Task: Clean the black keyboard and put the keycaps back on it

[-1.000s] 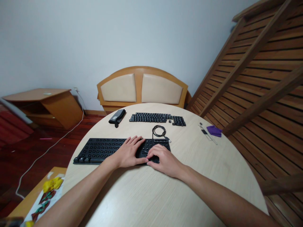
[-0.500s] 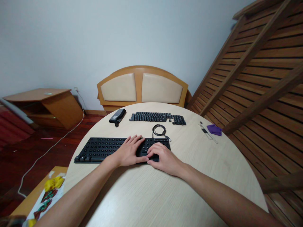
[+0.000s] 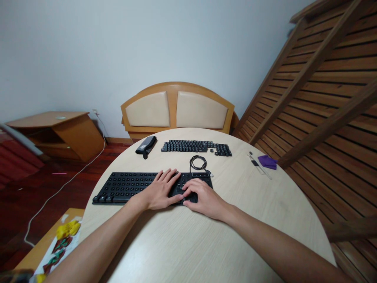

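Observation:
A black keyboard base point(image 3: 126, 186) with most keycaps removed lies across the round table. My left hand point(image 3: 160, 190) rests flat on its right half, fingers stretched out and slightly apart. My right hand point(image 3: 202, 198) sits just to the right of it, fingers curled down onto the keyboard's right end; what is under the fingertips is hidden. A row of loose black keycaps point(image 3: 196, 146) is laid out at the far side of the table. The coiled black cable point(image 3: 198, 162) lies between the keycaps and the keyboard.
A dark grey pouch point(image 3: 146, 145) lies at the far left of the light wooden table point(image 3: 188, 243). Small tools point(image 3: 256, 164) and a purple cloth point(image 3: 267, 161) lie at the right. A wooden headboard point(image 3: 176, 108) and slatted frame point(image 3: 324, 90) stand behind.
My right hand's fingers have shifted slightly to the left on the keyboard's right end. My left hand stays flat in the same spot.

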Available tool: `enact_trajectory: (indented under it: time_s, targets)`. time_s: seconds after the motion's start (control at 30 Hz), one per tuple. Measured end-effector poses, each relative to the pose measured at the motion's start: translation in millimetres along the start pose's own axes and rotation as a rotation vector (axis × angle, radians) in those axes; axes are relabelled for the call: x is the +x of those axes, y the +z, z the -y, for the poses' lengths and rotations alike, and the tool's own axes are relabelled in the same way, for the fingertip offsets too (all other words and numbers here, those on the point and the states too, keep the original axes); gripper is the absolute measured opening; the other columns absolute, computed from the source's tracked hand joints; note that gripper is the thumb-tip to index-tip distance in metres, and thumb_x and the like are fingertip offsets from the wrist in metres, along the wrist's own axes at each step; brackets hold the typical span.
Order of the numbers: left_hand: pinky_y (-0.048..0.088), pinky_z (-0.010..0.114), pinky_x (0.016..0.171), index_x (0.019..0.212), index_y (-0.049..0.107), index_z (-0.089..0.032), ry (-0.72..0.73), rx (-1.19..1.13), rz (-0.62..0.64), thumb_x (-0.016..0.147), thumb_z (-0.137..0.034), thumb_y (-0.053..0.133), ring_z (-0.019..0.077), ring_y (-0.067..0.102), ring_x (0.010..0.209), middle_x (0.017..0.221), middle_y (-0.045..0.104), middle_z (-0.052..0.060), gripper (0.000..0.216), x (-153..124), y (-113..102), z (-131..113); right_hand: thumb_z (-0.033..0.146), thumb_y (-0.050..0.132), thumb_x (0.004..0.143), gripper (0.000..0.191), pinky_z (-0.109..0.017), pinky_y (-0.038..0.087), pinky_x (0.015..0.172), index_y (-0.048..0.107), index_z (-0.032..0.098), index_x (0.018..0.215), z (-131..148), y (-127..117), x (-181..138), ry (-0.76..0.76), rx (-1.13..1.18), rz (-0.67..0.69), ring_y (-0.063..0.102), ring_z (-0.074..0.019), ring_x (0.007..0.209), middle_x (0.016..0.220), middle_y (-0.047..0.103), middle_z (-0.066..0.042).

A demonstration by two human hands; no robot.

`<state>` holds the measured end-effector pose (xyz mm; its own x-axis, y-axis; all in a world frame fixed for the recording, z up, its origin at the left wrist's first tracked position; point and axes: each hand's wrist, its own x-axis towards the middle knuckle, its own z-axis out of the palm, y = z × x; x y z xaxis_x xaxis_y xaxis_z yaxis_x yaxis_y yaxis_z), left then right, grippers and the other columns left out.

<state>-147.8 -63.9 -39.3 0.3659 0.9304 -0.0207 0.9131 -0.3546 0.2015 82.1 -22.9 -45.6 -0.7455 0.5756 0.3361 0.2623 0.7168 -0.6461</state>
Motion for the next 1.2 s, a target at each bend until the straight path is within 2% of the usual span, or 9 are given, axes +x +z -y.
enact_trajectory:
  time_s: [0.57, 0.8, 1.0, 1.03, 1.1, 1.2]
  targets:
    - [0.012, 0.056, 0.125, 0.16, 0.028, -0.02, -0.044, -0.024, -0.004, 0.09, -0.077, 0.044, 0.0358, 0.018, 0.155, 0.167, 0.025, 0.013, 0.092, 2, -1, -2, 0.016, 0.08, 0.078, 0.013, -0.046, 0.042, 0.104, 0.072, 0.022, 0.086, 1, 0, 1, 0.03, 0.005, 0.025, 0.06, -0.0254, 0.117, 0.117, 0.07, -0.006]
    - [0.012, 0.058, 0.125, 0.16, 0.028, -0.018, -0.055, 0.017, -0.025, 0.09, -0.075, 0.046, 0.0371, 0.017, 0.155, 0.167, 0.022, 0.014, 0.092, 3, 4, -4, 0.019, 0.079, 0.08, 0.007, -0.045, 0.043, 0.105, 0.074, 0.022, 0.085, 1, -3, 1, 0.036, -0.036, 0.06, 0.057, -0.026, 0.121, 0.123, 0.069, -0.007]
    - [0.012, 0.058, 0.125, 0.16, 0.027, -0.016, -0.041, 0.042, -0.028, 0.092, -0.075, 0.04, 0.0376, 0.016, 0.155, 0.167, 0.021, 0.015, 0.091, 2, 5, -5, 0.023, 0.078, 0.083, 0.005, -0.044, 0.044, 0.104, 0.076, 0.023, 0.088, -1, -7, 3, -0.046, -0.078, 0.079, 0.059, -0.0251, 0.119, 0.121, 0.071, -0.006]
    - [0.012, 0.058, 0.125, 0.16, 0.027, -0.017, -0.04, 0.042, -0.029, 0.092, -0.076, 0.04, 0.0378, 0.016, 0.155, 0.167, 0.021, 0.015, 0.091, 2, 5, -5, 0.025, 0.076, 0.085, 0.002, -0.043, 0.045, 0.103, 0.076, 0.023, 0.086, -4, -10, 4, -0.072, -0.087, 0.072, 0.061, -0.0242, 0.115, 0.117, 0.073, -0.005]
    - [0.012, 0.058, 0.125, 0.161, 0.025, -0.018, -0.035, 0.04, -0.028, 0.093, -0.076, 0.038, 0.0377, 0.016, 0.155, 0.167, 0.021, 0.014, 0.091, 1, 5, -5, 0.027, 0.069, 0.091, 0.013, -0.04, 0.047, 0.098, 0.074, 0.023, 0.081, -16, -23, 8, -0.084, -0.119, -0.009, 0.065, -0.0221, 0.105, 0.105, 0.076, -0.004]
    - [0.013, 0.058, 0.125, 0.161, 0.024, -0.019, -0.034, 0.032, -0.023, 0.094, -0.078, 0.034, 0.0371, 0.017, 0.155, 0.167, 0.022, 0.013, 0.09, 1, 5, -5, 0.029, 0.055, 0.098, 0.02, -0.037, 0.052, 0.089, 0.073, 0.021, 0.092, -49, -49, 12, 0.07, -0.248, -0.262, 0.067, -0.0209, 0.093, 0.1, 0.075, -0.005]
